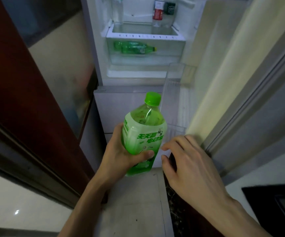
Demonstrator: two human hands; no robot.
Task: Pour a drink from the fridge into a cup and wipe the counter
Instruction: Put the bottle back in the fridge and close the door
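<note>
- if loosened around the green bottle [143,134], risks a drop from the left grip [119,151] onto the floor [134,202]; probably cold and slick, being a fridge drink.
- could clip the clear door shelf [174,82] just beyond the cap [152,98] when swung toward the counter [266,173].
- easy to forget the fridge [145,74], standing wide open.
- left grip: curled round the lower label, thumb across the front, fingers hidden behind; holds the bottle near upright, leaning slightly, cap on.
- right grip [191,165]: relaxed, fingers spread, holding nothing; just beside the bottle, apart from it, above the counter's dark edge.
- bottle location: in the air before the open fridge, over the floor, well below the drawer [145,38] with other green bottles [133,47].
</note>
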